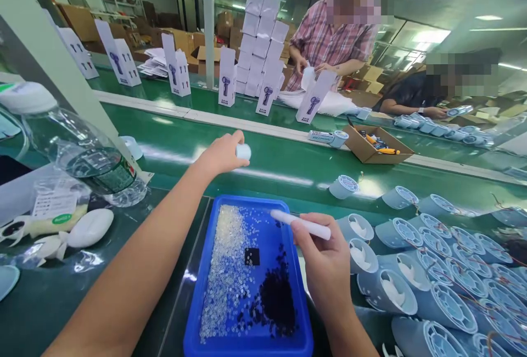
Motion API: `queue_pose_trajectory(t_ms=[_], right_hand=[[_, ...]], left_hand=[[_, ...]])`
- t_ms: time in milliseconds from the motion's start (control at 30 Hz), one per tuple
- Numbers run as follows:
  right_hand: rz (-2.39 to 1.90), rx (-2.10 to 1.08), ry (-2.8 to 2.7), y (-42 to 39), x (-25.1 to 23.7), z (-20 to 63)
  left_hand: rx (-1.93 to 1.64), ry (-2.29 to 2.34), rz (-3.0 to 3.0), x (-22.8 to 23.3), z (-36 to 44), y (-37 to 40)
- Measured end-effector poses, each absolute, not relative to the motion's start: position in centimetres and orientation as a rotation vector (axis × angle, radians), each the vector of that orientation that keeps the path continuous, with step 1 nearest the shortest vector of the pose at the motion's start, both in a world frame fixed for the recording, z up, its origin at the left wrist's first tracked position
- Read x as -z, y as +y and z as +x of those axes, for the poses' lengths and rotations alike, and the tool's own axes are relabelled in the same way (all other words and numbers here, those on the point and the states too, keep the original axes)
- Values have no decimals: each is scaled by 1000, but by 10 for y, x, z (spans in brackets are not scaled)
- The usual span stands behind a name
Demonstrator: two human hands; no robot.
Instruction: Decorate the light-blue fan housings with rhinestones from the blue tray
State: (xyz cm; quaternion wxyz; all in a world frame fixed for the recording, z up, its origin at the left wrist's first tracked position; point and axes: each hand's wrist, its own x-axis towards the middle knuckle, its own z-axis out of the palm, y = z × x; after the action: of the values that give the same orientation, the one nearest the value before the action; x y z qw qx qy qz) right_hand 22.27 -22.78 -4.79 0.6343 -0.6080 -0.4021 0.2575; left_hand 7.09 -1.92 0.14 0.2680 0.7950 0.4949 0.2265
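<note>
Left hand (225,154): fingers hold a pale part (244,152) beyond the far edge of the blue tray (269,244); right hand (325,258): fingers pinch a white stick (308,226) over the far right corner, presumably for tip control; clear rings (224,277) and black pieces (276,302) lie mostly apart, probably for quick picking

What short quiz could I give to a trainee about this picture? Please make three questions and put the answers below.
1. True or false: the left hand holds a small pale-blue rounded piece, and the right hand holds a white cylindrical rod.
2. Which things lie along the left side of the blue rectangular tray? A) white printed cartons; B) tiny clear rings; C) orange-handled tools.
3. Fill in: the light-blue round housings are gathered on the ____ side of the tray.

Key: 1. True. 2. B. 3. Right.
</note>
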Motion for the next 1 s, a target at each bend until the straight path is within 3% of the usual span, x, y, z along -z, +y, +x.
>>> queue_pose_trajectory(t_ms=[100, 200, 600, 1000], right_hand=[[-1323, -687, -1038, -228, 51, 215], [-1314, -785, -1180, -229, 56, 211], [-1214, -665, -1559, -239, 56, 212], [-1154, -610, -1623, -245, 59, 204]], left_hand=[[-341, 1492, 2292, 22, 68, -8], [-290, 1481, 2307, 25, 70, -5], [-162, 1448, 2177, -56, 54, -39], [-143, 1509, 2118, -51, 56, -21]])
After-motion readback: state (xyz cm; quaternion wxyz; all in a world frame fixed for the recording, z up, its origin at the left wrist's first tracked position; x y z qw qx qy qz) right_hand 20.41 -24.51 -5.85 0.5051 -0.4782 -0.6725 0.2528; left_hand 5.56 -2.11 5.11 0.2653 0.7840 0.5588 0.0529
